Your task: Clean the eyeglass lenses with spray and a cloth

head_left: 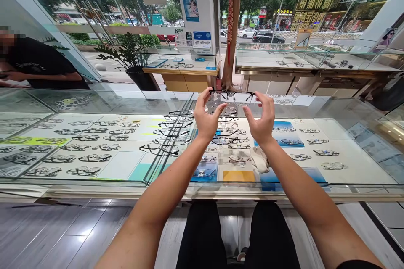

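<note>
A pair of eyeglasses [232, 97] with a dark upper rim and clear lenses is held up in front of me, above the glass counter. My left hand [206, 115] grips its left end, with fingers behind and thumb raised toward the lens. At the opposite end, my right hand [261, 117] holds the frame the same way. Below the hands, several more glasses [227, 139] lie in a row on the counter. A crumpled pale cloth [260, 159] rests beneath my right wrist, near a yellow cloth [239, 176].
The glass display counter [123, 191] spans the view, with rows of eyeglasses [94, 158] inside. A person in a dark shirt [41, 56] leans at the far left. Behind stand a potted plant [135, 71], a wooden post [232, 29] and further showcases [268, 56].
</note>
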`<state>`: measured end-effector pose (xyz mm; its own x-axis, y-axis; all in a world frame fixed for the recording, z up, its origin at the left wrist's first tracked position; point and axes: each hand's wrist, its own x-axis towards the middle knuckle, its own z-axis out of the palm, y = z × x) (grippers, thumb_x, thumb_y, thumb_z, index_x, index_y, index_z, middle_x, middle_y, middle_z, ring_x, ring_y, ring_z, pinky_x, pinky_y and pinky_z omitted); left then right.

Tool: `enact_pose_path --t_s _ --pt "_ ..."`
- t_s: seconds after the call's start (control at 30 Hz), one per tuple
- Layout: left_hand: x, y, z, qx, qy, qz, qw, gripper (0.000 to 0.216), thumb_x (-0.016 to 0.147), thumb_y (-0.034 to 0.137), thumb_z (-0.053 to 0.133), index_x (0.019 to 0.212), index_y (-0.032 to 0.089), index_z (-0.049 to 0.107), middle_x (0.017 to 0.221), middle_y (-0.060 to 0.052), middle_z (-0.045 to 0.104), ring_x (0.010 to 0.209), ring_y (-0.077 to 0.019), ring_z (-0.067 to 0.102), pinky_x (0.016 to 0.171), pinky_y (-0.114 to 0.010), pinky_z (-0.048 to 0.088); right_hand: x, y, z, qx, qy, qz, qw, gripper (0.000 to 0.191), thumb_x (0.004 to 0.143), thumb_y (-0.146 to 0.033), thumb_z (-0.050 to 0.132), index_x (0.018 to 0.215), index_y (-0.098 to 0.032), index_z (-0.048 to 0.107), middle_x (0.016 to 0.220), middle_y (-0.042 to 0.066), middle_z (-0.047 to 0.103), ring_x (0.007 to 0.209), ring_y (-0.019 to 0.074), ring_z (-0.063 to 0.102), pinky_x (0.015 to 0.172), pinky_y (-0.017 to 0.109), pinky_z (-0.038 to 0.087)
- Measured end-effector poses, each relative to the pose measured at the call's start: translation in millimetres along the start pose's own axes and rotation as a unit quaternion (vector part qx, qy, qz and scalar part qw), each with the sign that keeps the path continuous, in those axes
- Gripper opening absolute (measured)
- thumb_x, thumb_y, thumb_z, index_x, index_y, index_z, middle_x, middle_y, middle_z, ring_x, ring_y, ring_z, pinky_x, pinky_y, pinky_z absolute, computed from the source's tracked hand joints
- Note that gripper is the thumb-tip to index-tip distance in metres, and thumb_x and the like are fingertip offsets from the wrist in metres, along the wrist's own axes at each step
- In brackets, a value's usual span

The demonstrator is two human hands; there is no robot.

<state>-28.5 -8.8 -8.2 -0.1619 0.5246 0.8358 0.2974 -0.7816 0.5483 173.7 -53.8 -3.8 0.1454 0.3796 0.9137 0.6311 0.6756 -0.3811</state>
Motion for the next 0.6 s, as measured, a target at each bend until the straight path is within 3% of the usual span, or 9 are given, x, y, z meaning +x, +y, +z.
enact_pose_path --t_s 0.33,0.47,0.6 --pt "0.0 0.4 0.3 0.007 0.004 -0.011 1.0 0.073 0.093 0.067 0.084 0.155 0.034 0.062 0.154 -0.013 0.069 0.143 -0.0322 0.069 0.123 -0.052 0.057 -0.1 0.6 -0.5 -0.016 -0.008 0.016 1.0 0.05 0.108 -0.056 0.067 0.153 -0.036 0.059 0.142 0.011 0.068 0.132 0.0366 0.066 0.111 0.067 0.059" --pt "0.4 5.5 -2.1 0.052 0.036 0.011 0.998 0.073 0.09 0.069 0.086 0.149 0.031 0.065 0.147 -0.013 0.072 0.135 -0.0328 0.071 0.114 -0.051 0.058 -0.8 6.4 2.8 0.004 -0.041 0.048 0.998 0.053 0.109 -0.062 0.063 0.154 -0.034 0.058 0.142 0.012 0.068 0.125 0.0345 0.069 0.103 0.062 0.063" --pt "0.3 9.2 -3.9 0.077 0.054 0.036 0.995 0.076 0.087 0.071 0.087 0.147 0.029 0.067 0.142 -0.013 0.073 0.135 -0.0346 0.068 0.117 -0.054 0.055 -3.0 14.0 8.0 0.044 -0.063 0.081 0.994 0.057 0.108 -0.067 0.062 0.153 -0.034 0.057 0.143 0.013 0.069 0.127 0.0336 0.069 0.1 0.057 0.064"
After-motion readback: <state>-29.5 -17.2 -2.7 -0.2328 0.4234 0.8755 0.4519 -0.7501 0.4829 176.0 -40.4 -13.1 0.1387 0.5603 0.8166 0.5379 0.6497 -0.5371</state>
